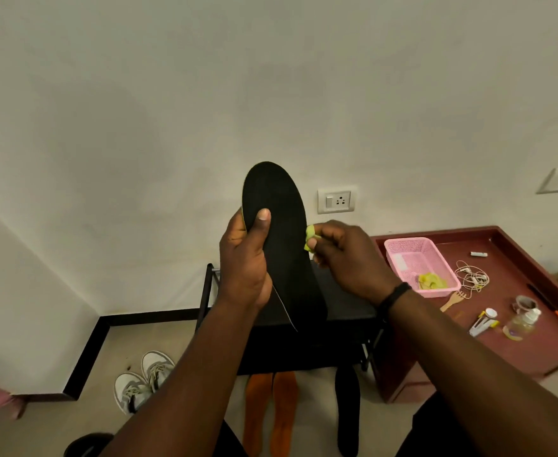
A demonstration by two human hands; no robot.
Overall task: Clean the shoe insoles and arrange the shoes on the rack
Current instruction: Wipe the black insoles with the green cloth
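My left hand [245, 258] grips a black insole [280, 232] upright in front of me, thumb pressed on its face. My right hand [343, 258] pinches a small yellow-green cloth [309, 238] against the insole's right edge. Below stands a black shoe rack [343, 311]. On the floor in front of it lie two orange insoles [272, 413] and another black insole [347, 410]. A pair of grey-white sneakers [142, 379] sits on the floor to the left.
A maroon table [501, 354] at the right holds a pink basket [416, 258] with a yellow cloth, earphones [470, 275], a small bottle [524, 318] and other small items. A wall socket [336, 201] is behind the insole. A dark object [88, 445] lies at bottom left.
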